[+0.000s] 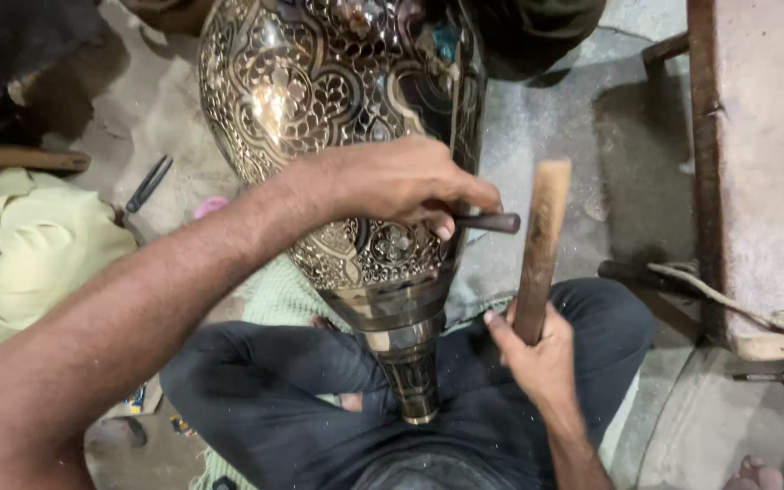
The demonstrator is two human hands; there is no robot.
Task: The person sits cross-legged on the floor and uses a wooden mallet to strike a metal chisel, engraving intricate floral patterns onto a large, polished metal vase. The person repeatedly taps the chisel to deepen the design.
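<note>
Head view, looking down at a seated person's lap. A large engraved metal vase (347, 136) lies tilted across the dark trousers (256, 390), its narrow foot toward the body and its wide belly away. The left hand (392, 181) is closed around a short dark chisel (487, 221), tip set against the vase's side. The right hand (537, 349) is closed around the lower end of a wooden mallet stick (540, 245), held upright just beside the chisel's free end and not touching it.

Progress, as judged: scale and floral patterns already cover nearly all of the visible belly, and plain bands ring the narrow part near the foot. The chisel sits at the edge of a patterned panel, so detail work there appears unfinished; how much remains cannot be settled.

Limits of view: the vase's upper part is cut off at the frame top, its far side and underside are hidden, and the left hand covers the chisel tip. Pliers (149, 183) and yellow cloth (29, 263) lie on the floor to the left. A wooden bench (755, 181) stands at right.
</note>
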